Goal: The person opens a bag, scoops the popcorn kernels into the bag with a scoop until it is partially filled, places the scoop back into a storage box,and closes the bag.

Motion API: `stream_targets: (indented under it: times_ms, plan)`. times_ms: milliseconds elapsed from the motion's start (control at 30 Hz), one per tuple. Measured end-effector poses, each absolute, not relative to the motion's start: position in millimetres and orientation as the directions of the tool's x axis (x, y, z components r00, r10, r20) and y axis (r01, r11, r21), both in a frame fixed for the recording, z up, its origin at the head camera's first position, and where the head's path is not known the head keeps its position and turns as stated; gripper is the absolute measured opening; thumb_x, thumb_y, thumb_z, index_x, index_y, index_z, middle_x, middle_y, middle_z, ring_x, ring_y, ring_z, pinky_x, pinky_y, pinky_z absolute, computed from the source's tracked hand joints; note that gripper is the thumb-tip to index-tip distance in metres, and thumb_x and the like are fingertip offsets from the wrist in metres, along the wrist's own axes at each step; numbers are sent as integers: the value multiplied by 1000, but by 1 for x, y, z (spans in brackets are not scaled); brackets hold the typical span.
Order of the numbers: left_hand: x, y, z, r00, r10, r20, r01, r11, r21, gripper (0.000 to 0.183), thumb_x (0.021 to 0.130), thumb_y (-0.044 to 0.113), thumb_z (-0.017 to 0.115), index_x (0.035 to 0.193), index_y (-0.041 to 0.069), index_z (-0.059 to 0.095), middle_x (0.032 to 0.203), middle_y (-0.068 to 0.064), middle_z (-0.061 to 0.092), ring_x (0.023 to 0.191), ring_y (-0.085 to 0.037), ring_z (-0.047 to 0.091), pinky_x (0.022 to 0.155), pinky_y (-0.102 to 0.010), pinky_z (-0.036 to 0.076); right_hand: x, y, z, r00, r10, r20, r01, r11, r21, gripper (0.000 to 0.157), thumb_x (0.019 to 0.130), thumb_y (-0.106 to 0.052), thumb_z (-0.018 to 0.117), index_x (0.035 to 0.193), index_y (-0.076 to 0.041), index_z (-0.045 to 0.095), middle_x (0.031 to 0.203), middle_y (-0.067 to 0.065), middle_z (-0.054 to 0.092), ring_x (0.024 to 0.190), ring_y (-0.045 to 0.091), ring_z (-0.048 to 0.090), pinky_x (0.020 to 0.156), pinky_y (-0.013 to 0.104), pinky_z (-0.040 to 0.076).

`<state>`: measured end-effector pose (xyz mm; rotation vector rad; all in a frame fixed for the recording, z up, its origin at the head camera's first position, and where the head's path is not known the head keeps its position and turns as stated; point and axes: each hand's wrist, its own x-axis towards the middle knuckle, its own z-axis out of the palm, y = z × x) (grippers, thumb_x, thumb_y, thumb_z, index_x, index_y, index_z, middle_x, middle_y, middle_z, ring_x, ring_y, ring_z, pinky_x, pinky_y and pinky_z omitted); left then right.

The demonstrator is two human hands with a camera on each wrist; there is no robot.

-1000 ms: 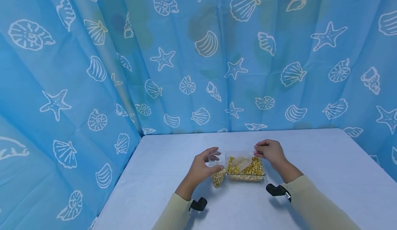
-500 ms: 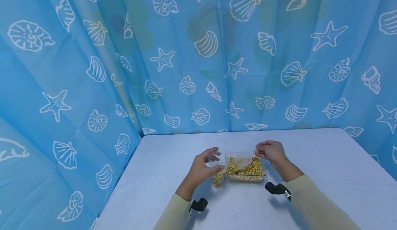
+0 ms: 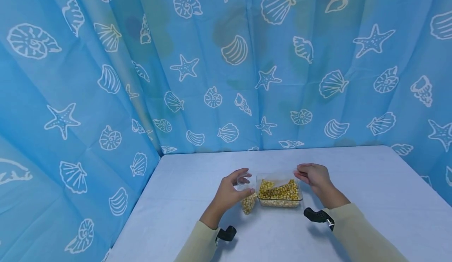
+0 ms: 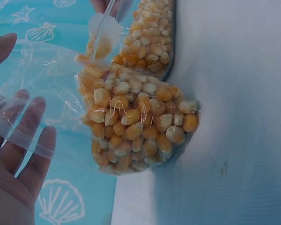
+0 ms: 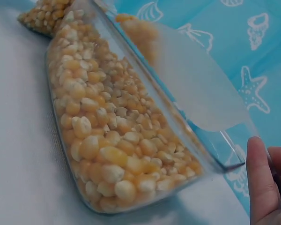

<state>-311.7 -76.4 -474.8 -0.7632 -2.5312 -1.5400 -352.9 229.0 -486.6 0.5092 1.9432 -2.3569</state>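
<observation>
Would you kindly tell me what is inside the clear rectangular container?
Corn kernels lie inside the container, visible on top and through its near wall. What lies deeper in the middle is hidden by these kernels.

Box point(image 3: 280, 199): clear and colourless, with a thin darker line along the rim.
Corn point(image 3: 282, 191) in the box: mixed yellow, orange and cream, a mottled speckle of kernels.
Bag point(image 4: 42, 72), left of the box: clear, with whitish glints on the plastic; the kernels point(image 4: 136, 117) inside show amber, orange and pale cream.
Scoop point(image 5: 192, 84), over the box: milky, see-through white.
Cloth point(image 3: 282, 234), under the box: plain white with a bluish tinge.
Curtain point(image 3: 226, 30), behind the box: bright blue, printed with white outlines of shells and starfish, with blurry greenish and darker patches.
Sleeves point(image 3: 363, 230), either side of the box: plain pale cream-yellow.
Wrist cameras point(image 3: 316, 215), nearer than the box: black.
</observation>
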Motion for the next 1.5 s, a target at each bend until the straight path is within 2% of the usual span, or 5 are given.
stream_targets:
  times_ms: [200,367,500,867,1500]
  plan:
    - [-313,-76,-472,-865,369,340,472,367,802,62,83,29,79,139,22,52,122,7,64,104,-8,61,98,-50,42,-349,236,-485,-942,145,-303,225,-396,-890,47,98,-2,53,141,10,38,91,7,63,79,12,67,82,28,54]
    - [-312,-76,-475,-868,371,330,463,362,809,62,83,26,79,139,22,52,123,3,64,104,-9,61,98,-51,42,-344,238,-478,-932,186,-312,198,-460,-866,29,98,-4,54,127,1,51,99,8,61,83,12,67,83,28,53]
    - [-311,-75,-476,-875,368,315,448,363,817,62,83,23,79,139,24,53,122,4,64,104,-8,60,98,-50,42,-340,239,-468,-931,223,-289,158,-467,-870,16,100,-8,53,115,-5,56,110,11,57,90,13,66,84,27,53]
    - [-310,-72,-477,-883,369,290,424,361,831,62,82,25,79,138,25,53,123,4,64,105,-7,59,99,-50,41,-336,228,-432,-954,226,-199,67,-485,-872,23,96,-12,61,117,-6,55,106,8,57,99,17,63,84,26,52]
    - [-310,-69,-476,-889,362,282,418,388,821,65,80,25,81,139,23,53,123,5,64,104,-7,58,99,-46,42,-327,201,-411,-978,208,-6,-74,-372,-925,22,96,-5,60,114,6,53,96,10,61,79,16,68,76,29,55]
